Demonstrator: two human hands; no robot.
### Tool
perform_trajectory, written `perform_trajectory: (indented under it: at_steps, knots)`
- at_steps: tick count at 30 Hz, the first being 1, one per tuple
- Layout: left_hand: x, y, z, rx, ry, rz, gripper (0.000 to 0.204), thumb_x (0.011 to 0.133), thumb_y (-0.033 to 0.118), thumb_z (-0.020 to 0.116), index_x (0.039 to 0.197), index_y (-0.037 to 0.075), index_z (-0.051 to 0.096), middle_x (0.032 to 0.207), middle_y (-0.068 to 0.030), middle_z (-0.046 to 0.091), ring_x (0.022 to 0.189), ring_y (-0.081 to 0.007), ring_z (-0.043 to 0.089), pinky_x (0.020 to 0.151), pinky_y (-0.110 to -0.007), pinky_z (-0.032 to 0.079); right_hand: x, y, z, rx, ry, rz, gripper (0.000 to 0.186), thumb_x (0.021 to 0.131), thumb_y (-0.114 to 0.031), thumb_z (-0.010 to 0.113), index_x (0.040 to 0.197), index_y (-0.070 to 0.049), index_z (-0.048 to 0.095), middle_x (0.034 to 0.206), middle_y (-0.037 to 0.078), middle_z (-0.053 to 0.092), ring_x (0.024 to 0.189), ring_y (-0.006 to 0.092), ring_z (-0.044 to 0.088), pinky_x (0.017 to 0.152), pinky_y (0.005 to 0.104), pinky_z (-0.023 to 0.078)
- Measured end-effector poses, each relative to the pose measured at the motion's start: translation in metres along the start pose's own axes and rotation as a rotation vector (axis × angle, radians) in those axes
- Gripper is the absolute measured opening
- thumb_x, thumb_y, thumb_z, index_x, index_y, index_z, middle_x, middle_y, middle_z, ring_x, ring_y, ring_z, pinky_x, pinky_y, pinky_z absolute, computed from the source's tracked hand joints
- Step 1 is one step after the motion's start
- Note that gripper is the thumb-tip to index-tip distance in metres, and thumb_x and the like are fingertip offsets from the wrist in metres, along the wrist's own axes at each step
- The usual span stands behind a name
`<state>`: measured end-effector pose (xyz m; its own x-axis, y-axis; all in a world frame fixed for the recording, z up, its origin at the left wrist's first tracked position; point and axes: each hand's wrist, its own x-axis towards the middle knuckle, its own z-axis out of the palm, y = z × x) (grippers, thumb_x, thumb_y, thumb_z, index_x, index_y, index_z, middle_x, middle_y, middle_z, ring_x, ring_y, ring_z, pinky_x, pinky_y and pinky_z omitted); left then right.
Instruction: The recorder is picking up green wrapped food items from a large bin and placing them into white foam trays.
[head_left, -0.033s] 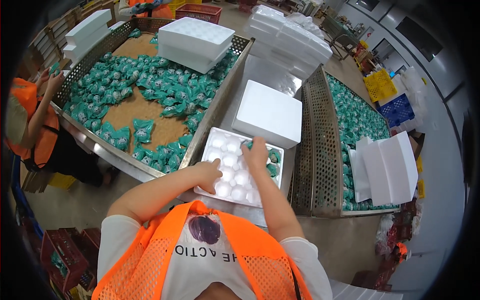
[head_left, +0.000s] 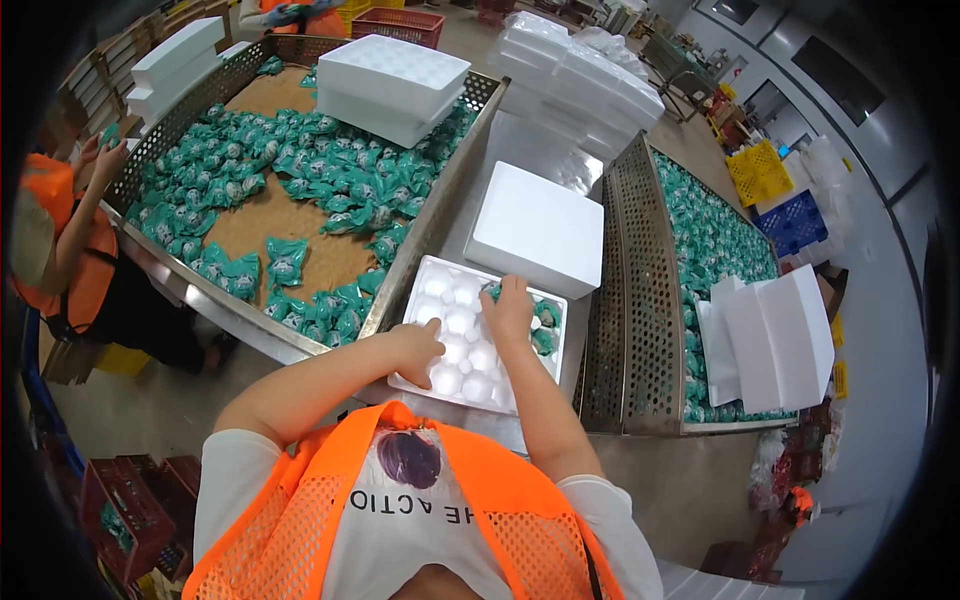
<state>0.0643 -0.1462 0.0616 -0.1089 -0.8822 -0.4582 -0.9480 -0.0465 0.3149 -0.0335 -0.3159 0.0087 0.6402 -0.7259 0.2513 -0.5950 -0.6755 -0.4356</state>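
Note:
In front of me a white foam tray [head_left: 457,352] with round cups stands on a metal surface. Several round, green-wrapped packets [head_left: 545,328] sit along its right side, and many of the other cups are bare. My right hand [head_left: 510,312] reaches over the upper middle of the tray, its fingers closed around a green-wrapped packet [head_left: 492,291] that shows only in part. At the tray's left side, my left hand [head_left: 416,352] rests with thumb and fingers apart and no packet visible in it.
A white foam box [head_left: 538,225] stands just beyond the tray. Metal bins with perforated walls [head_left: 440,215] hold loose green packets on both sides. Foam trays [head_left: 388,85] rest on the left bin, foam pieces [head_left: 775,335] on the right. A co-worker [head_left: 75,235] stands at far left.
My right hand has shifted slightly left over the tray, with the green-wrapped packet still at its fingers. My left hand stays where it was.

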Motion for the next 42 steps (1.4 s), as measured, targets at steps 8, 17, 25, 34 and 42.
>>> perform_trajectory:
  at_steps: [8,17,25,34,42]
  knots:
    - [0.001,-0.002,-0.005,-0.050,-0.043,0.046,0.059,0.060,0.038,0.068,0.109,0.009,0.054,0.121,-0.0211,0.033,0.095,-0.0341,0.053,0.075,-0.041,0.046,0.015,-0.012,-0.036,-0.234,-0.320,-0.034,0.029,0.068,-0.023,0.059,0.090,-0.004,0.057,0.081,0.017,0.060,0.083,0.0352,0.056,0.074,0.0416,0.044]
    - [-0.082,-0.064,-0.055,-0.534,0.323,0.096,0.042,0.069,0.027,0.062,0.104,0.006,0.057,0.104,-0.0127,0.056,0.093,-0.0280,0.056,0.078,-0.036,0.044,0.035,0.002,-0.039,-0.303,-0.439,-0.129,0.039,0.068,-0.025,0.061,0.102,-0.006,0.057,0.093,0.017,0.061,0.081,0.0320,0.059,0.070,0.0394,0.047]
    - [-0.071,-0.246,0.001,-0.041,-0.129,-0.538,0.032,0.067,0.020,0.062,0.097,0.010,0.062,0.093,-0.0127,0.061,0.087,-0.0279,0.059,0.069,-0.038,0.047,0.049,-0.201,-0.025,0.318,-0.628,-0.466,0.035,0.070,-0.021,0.060,0.101,-0.004,0.058,0.092,0.016,0.061,0.077,0.0270,0.061,0.068,0.0357,0.048]
    - [-0.065,-0.259,0.022,-0.149,0.037,-0.692,0.048,0.070,0.027,0.059,0.115,0.011,0.050,0.111,-0.0123,0.055,0.100,-0.0278,0.054,0.082,-0.037,0.044,0.027,-0.256,0.127,-0.503,-1.127,-0.526,0.058,0.064,-0.052,0.060,0.100,-0.006,0.061,0.101,0.013,0.060,0.095,0.0296,0.056,0.080,0.0381,0.044]
    - [-0.061,-0.258,-0.009,-0.260,0.046,-0.699,0.051,0.071,0.034,0.059,0.115,0.010,0.047,0.112,-0.0139,0.053,0.102,-0.0300,0.052,0.082,-0.040,0.043,0.051,-0.244,0.101,-0.035,-1.139,-0.551,0.069,0.067,-0.030,0.061,0.125,-0.007,0.033,0.108,0.019,0.054,0.097,0.0327,0.053,0.081,0.0387,0.043]
